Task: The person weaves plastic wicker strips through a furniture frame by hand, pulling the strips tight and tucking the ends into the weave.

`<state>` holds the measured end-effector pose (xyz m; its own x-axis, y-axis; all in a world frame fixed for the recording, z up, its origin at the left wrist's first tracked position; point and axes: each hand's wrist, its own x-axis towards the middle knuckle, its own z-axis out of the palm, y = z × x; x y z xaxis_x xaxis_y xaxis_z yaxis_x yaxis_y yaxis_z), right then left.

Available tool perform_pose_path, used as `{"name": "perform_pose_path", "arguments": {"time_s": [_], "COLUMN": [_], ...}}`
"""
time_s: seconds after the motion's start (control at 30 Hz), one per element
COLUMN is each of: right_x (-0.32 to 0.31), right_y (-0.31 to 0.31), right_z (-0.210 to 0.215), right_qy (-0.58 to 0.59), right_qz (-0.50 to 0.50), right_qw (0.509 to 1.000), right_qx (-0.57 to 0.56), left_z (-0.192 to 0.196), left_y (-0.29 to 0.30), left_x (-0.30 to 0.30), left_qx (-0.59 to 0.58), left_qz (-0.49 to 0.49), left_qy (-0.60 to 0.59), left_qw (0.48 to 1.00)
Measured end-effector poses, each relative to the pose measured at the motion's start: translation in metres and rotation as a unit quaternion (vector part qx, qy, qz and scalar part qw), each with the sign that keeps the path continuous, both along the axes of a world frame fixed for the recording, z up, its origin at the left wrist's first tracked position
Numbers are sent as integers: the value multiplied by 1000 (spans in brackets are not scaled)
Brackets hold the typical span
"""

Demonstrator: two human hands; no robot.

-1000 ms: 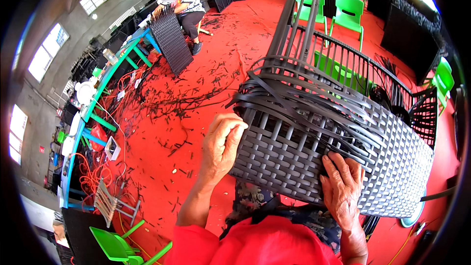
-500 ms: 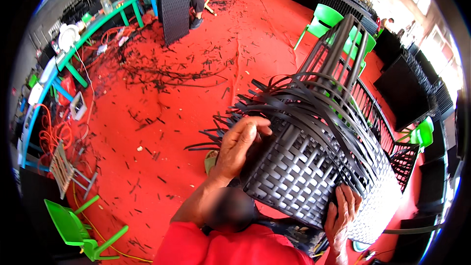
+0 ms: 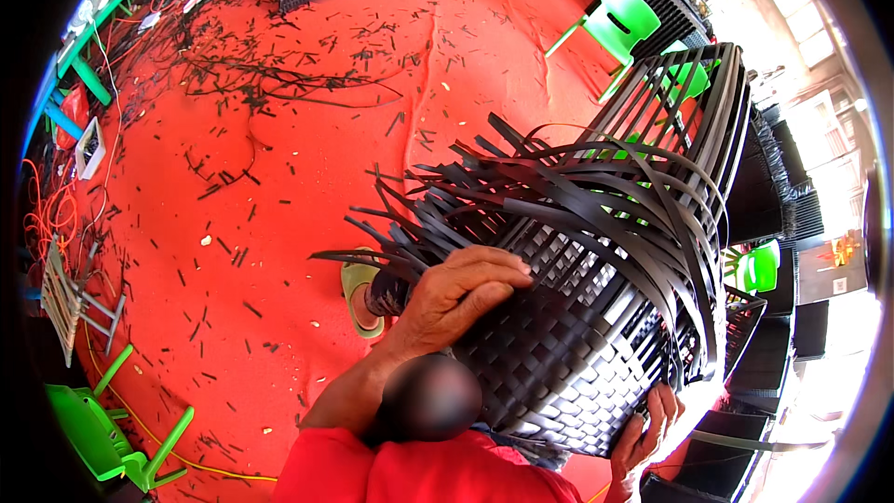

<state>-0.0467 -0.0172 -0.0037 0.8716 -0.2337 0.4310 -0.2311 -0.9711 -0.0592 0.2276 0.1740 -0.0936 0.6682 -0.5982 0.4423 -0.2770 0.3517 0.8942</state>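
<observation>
A: Our left hand (image 3: 456,293) lay palm-down on the woven black wicker frame (image 3: 596,317), fingers (image 3: 498,270) curled over the weave just where the loose strands begin. It was pressing, not pinching any one strand, as far as we could see.

B: And our right hand (image 3: 643,433), down at five o'clock, cupped the lower edge of the frame from beneath, fingers hooked round the rim. The frame sat tilted against us, filling the centre and the three o'clock side.

A: On progress, we judged the lower body well woven, a tight checker pattern. The loose black strips (image 3: 521,196) fanning out toward ten o'clock were unwoven ends, and the bare slats (image 3: 680,102) at one o'clock had no cross-weave at all. So a fair part was done, and the upper section remained.

B: Offcuts (image 3: 242,84) littered the red floor (image 3: 279,224) from nine to twelve o'clock. Our green sandal (image 3: 358,293) peeked out just left of the wrist.

A: Packages or signs? We made out none we could call. A white crate-like thing (image 3: 90,144) sat at ten o'clock; green chairs stood at one o'clock (image 3: 619,19) and seven o'clock (image 3: 102,428).
</observation>
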Motion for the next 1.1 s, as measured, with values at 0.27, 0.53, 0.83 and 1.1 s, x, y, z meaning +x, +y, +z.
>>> {"name": "perform_pose_path", "arguments": {"time_s": [0.27,0.53,0.83,1.1], "right_x": [-4,17,2,-27], "right_y": [5,3,-16,-4], "right_z": [6,10,-15,-28], "right_qy": [-3,-40,-193,-215], "right_qz": [-20,16,46,105], "right_qw": [1000,999,978,956], "right_qx": [23,27,70,167], "left_z": [-39,-55,-42,-48], "left_y": [-13,-14,-32,-24], "left_x": [5,0,17,19], "left_qx": [97,107,63,35], "left_qz": [-13,31,12,24], "left_qy": [-24,56,208,275], "left_qw": [995,992,976,960]}}
